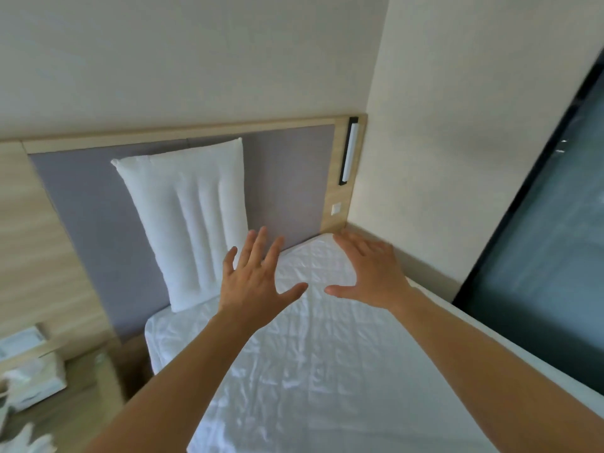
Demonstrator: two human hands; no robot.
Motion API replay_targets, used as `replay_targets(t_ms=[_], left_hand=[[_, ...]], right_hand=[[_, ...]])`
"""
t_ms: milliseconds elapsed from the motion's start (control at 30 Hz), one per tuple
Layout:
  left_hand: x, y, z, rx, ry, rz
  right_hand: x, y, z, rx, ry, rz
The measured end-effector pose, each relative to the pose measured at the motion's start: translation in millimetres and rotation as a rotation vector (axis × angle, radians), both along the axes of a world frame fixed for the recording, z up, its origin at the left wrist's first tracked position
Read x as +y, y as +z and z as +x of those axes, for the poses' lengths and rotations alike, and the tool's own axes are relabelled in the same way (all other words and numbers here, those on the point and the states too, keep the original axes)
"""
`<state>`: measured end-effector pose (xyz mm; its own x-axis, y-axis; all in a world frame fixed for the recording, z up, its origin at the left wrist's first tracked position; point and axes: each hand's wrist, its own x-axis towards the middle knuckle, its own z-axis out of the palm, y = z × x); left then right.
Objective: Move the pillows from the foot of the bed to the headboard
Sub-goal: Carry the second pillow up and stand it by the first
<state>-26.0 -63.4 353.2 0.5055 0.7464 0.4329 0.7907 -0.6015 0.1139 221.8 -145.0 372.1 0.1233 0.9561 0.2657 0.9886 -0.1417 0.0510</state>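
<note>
A white quilted pillow [189, 220] stands upright on its short end, leaning against the grey padded headboard [287, 178] at the head of the bed [310, 371]. My left hand [258, 279] hovers with fingers spread just to the right of the pillow's lower edge, not touching it. Further right, my right hand [372, 269] is also spread, palm down, over the mattress's far right corner. Neither hand holds anything. No other pillow is in view.
A wood-framed panel on the headboard's right carries a black-and-white reading light [348, 152] and a switch [336, 209]. A bedside table [49, 387] with a tissue box sits at the left. A dark window [549, 256] lies to the right of the bed.
</note>
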Motion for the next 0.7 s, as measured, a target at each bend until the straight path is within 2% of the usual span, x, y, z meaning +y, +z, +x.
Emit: replay_targets(t_ms=[200,467,700], left_hand=[[-90,-8,2,0.024,-0.041,-0.059],[-187,-16,-14,0.036,-0.059,-0.043],[-304,-53,-33,0.008,-0.093,-0.094]], right_hand=[[-97,-7,-10,0.019,-0.029,-0.026],[-196,-17,-26,0.041,-0.06,-0.007],[-315,-44,-40,0.021,-0.059,-0.04]])
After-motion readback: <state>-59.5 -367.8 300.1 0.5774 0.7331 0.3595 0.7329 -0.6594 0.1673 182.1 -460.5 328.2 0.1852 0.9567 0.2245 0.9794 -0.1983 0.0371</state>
